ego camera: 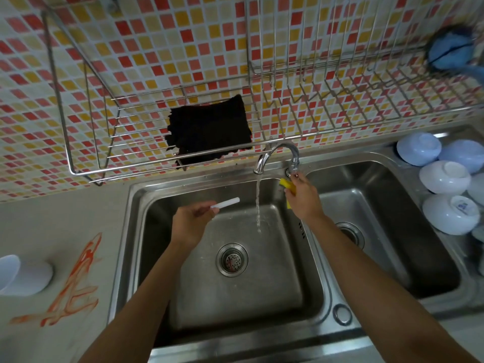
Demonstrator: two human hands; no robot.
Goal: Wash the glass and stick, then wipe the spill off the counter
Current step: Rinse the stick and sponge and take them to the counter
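Observation:
My left hand (192,221) pinches a short white stick (226,203) over the left sink basin (146,231), left of the running water. My right hand (303,197) holds a yellow sponge (286,186) and its fingertips touch the tap's handle (293,166). Water runs from the tap spout (258,169) into the basin. A whitish glass (23,275) lies on its side on the counter at the far left. An orange spill (76,281) streaks the counter between the glass and the sink.
A black cloth (209,129) lies on the wire wall rack (86,176) above the sink. Several upturned white and blue bowls (442,179) crowd the drainer at the right. The right basin (379,231) holds nothing. A blue scrubber (450,51) hangs on the upper rack.

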